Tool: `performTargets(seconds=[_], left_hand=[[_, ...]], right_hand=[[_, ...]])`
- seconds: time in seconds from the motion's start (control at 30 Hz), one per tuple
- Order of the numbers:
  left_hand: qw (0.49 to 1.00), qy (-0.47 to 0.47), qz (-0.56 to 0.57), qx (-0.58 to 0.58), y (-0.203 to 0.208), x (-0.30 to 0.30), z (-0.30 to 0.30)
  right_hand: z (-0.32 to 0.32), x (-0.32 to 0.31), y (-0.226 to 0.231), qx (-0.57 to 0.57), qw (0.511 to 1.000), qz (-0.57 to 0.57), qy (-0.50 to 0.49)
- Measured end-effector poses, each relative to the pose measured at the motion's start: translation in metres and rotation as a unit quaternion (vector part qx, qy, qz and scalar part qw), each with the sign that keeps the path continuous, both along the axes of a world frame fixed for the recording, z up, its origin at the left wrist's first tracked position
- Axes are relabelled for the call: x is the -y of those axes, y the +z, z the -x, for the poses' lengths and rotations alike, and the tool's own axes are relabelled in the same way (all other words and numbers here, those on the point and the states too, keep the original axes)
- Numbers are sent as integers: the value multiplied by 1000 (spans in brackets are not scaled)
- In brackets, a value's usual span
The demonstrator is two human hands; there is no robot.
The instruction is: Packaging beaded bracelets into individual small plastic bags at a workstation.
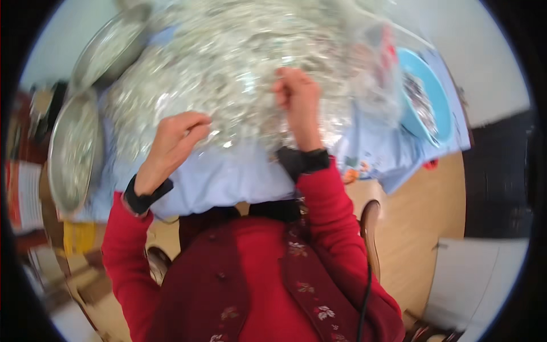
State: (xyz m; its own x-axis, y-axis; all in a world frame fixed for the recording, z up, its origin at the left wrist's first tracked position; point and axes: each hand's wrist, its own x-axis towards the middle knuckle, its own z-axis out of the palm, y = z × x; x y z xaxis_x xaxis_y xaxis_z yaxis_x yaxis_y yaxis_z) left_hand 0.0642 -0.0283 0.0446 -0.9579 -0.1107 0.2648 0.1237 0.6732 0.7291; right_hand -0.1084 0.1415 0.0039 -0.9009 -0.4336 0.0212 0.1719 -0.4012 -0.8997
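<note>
A wide heap of small, shiny, clear plastic pieces (228, 74) spreads over the table; motion blur hides their exact kind. Over the near left part of the heap is my left hand (174, 139), its thumb and fingers brought together in a pinch. My right hand (300, 97) is farther forward and to the right, above the heap, with its fingers curled in. Whatever either hand holds, if anything, is too small or blurred to make out. Black bands circle both wrists.
Two metal basins, a near one (53, 165) and a far one (85, 54), hold similar shiny pieces on the left. A light-blue basin (447, 108) with shiny contents stands right, beside a clear plastic bag (373, 85) with red marking. Light-blue cloth (222, 182) covers the table.
</note>
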Motion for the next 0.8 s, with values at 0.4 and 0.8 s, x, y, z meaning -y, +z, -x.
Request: performTargets(seconds=[0.4,0.8], left_hand=[[962,-237,106,-90,104,-167,232],[887,-362,286,9,5,-328,404]], right_hand=[[35,-8,-18,62,994,84,44],[34,-38,-63,-53,997,-39,38]])
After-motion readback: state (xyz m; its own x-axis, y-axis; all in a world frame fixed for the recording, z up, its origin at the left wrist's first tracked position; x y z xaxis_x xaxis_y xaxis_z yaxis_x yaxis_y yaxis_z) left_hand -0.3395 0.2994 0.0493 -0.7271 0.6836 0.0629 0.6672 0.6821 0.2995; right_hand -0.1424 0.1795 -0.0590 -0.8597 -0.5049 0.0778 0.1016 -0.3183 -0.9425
